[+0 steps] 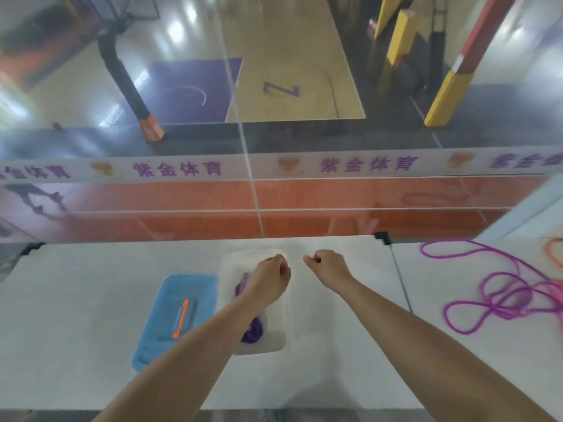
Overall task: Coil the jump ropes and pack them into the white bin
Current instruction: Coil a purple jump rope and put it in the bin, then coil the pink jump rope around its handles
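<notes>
The white bin [278, 336] sits on the white table, just past the middle. A coiled purple jump rope [253, 330] lies inside it, partly hidden by my left forearm. My left hand [269, 277] hovers over the bin's far end, fingers curled shut, with nothing visible in it. My right hand [327, 266] is just right of the bin's far corner, also closed in a loose fist. A loose purple jump rope [499, 296] sprawls uncoiled on the table at the right. An orange rope [553, 251] shows at the right edge.
A blue bin [158, 333] stands left of the white bin, holding an orange-trimmed object [181, 319]. A glass wall rises behind the table's far edge [182, 240], with a sports hall beyond. A seam [400, 284] divides two tabletops.
</notes>
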`<state>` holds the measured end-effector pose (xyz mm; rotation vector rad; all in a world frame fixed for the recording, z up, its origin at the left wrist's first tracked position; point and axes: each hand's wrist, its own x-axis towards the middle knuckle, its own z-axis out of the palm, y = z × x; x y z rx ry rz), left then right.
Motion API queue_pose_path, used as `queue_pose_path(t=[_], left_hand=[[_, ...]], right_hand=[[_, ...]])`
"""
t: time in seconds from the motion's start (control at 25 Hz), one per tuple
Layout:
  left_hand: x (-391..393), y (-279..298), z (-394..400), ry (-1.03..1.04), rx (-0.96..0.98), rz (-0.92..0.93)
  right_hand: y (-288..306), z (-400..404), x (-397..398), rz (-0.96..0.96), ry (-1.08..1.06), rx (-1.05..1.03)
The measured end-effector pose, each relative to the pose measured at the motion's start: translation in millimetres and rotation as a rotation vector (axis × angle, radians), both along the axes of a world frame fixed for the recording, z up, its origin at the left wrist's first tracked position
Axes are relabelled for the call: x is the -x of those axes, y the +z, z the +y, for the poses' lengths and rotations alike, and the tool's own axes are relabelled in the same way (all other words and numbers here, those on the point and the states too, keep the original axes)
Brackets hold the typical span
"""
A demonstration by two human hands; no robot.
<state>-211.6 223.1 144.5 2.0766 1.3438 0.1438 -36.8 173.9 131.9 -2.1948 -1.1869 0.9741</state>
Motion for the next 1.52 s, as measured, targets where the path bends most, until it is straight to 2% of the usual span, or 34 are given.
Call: queue_pose_path(t=[0.12, 0.24, 0.32, 0.64, 0.84, 0.96, 1.04, 1.16, 1.32, 1.52], left_hand=[[-85.0, 4.1, -51.8, -0.081, 0.019, 0.004], [-164.1, 2.3, -107.6, -0.08, 0.133, -0.087], [-205.0, -2.1, -137.5, -0.118, 0.156, -0.049], [-326.4, -30.3, -196.4, -0.355, 0.223, 0.179], [-408.5, -47.8, -227.1, -0.475, 0.257, 0.268], [-445.4, -62.9, -246.7, -0.482, 0.221, 0.303], [-466.4, -72.0, -260.9, -0.459, 0.229, 0.29], [-495.7, -86.2, -287.4, -0.361, 0.298, 0.327], [-510.1, -102.4, -324.3, -0.204, 0.379, 0.301], [-518.3, -115.2, -348.4, -0.146, 0.454, 0.281]], right_hand=[[1.7, -71.1, -84.8, 0.025, -0.031, 0.03], [-3.5, -147.3, -177.6, 0.065, -0.075, 0.072], [-11.6, -189.6, -226.3, 0.061, -0.069, 0.127], [-32.1, -319.0, -345.3, -0.037, -0.212, 0.3], [-53.0, -390.1, -409.0, -0.021, -0.307, 0.39], [-75.3, -412.9, -460.5, -0.062, -0.336, 0.442], [-96.4, -419.4, -494.4, -0.122, -0.303, 0.502], [-133.2, -422.1, -537.2, -0.086, -0.202, 0.566], [-154.9, -416.6, -550.3, -0.053, -0.111, 0.574], [-168.3, -409.6, -547.9, -0.062, -0.112, 0.575]])
